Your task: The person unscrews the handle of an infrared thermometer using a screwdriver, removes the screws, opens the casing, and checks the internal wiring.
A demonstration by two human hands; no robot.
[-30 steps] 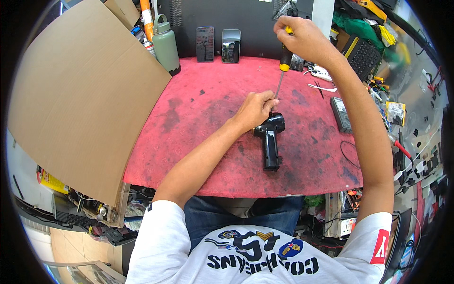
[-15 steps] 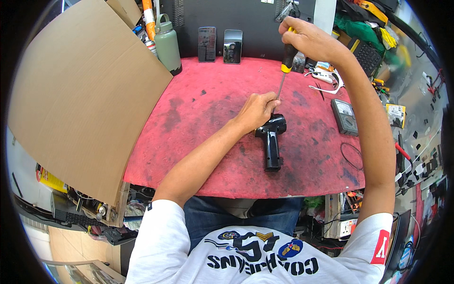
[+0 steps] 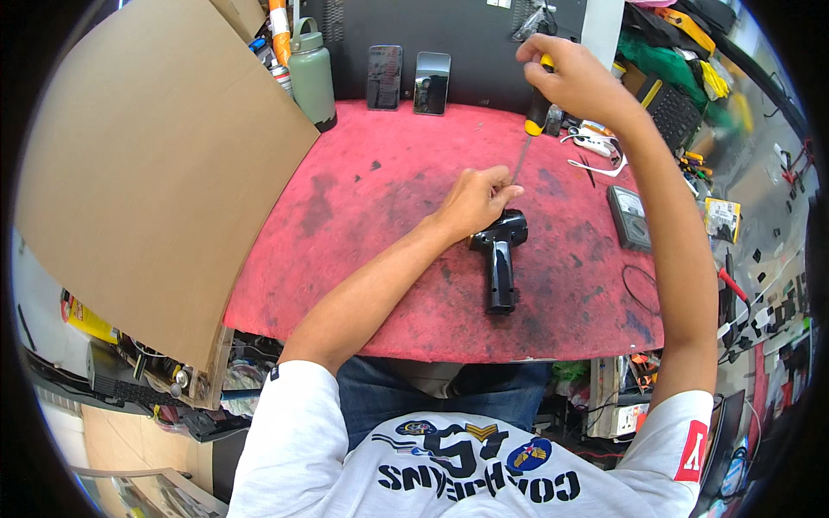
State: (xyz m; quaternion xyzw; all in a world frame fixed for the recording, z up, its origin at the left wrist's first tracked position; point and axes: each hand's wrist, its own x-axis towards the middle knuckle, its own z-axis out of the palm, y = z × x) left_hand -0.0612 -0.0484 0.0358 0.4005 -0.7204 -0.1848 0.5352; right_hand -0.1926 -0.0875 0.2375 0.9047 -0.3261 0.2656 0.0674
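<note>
A glossy black pistol-shaped device [image 3: 500, 272] lies on the red mat [image 3: 371, 250], its handle toward me and its wider head at the far end. My left hand [image 3: 473, 200] rests against that head, thumb and fingers closed around the low end of a thin metal shaft. The shaft belongs to a screwdriver [image 3: 536, 114] with a black and yellow handle, held slanting above the device. My right hand [image 3: 574, 82] grips the top of this handle from above, closed. The screwdriver's tip is hidden by my left fingers, so I cannot tell whether it touches the device.
Two phones [image 3: 384, 79] [image 3: 432, 85] lean upright at the back, beside a green bottle [image 3: 312, 79]. A large cardboard sheet [image 3: 155, 164] borders the left side. On the right are an analog meter [image 3: 630, 217], a white cable [image 3: 604, 164] and a thin dark loop [image 3: 637, 289].
The whole view has shifted slightly. My right hand and the screwdriver handle have moved a little to the right. The device lies almost as before.
</note>
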